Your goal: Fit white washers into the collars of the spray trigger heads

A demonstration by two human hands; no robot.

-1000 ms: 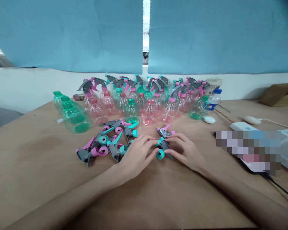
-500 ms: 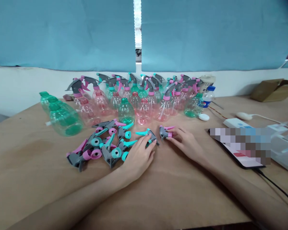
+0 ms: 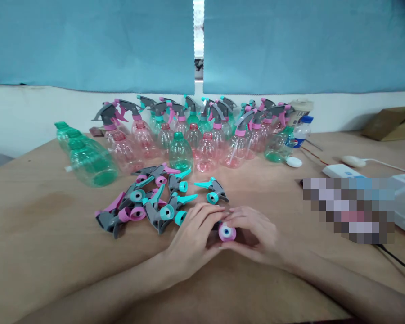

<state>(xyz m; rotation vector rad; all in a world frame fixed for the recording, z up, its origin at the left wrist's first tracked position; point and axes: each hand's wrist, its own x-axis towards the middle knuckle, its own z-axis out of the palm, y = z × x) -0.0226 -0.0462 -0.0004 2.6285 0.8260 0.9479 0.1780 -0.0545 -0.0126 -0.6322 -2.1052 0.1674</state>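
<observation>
Between my two hands is a trigger spray head (image 3: 227,232) with a pink collar, its round white opening turned toward me. My left hand (image 3: 195,236) closes round its grey body, which the fingers mostly hide. Thumb and fingers of my right hand (image 3: 256,234) pinch the pink collar. Just beyond, a turquoise-collared spray head (image 3: 216,189) lies apart on the table. To the left is a loose pile of grey spray heads (image 3: 151,213) with pink or turquoise collars and triggers.
Behind stand pink and green bottles, some open like the green bottle (image 3: 181,153), others with spray heads fitted. Green bottles (image 3: 91,157) stand at left. On the right are a Pepsi bottle (image 3: 303,131), a white round object (image 3: 294,162), a blurred-out device (image 3: 347,209) with a cable, and a cardboard box (image 3: 391,123).
My right hand has brought the pink-collared spray head nearer and turned its opening toward me. My left hand has left the turquoise-collared spray head and joined the right on the pink one.
</observation>
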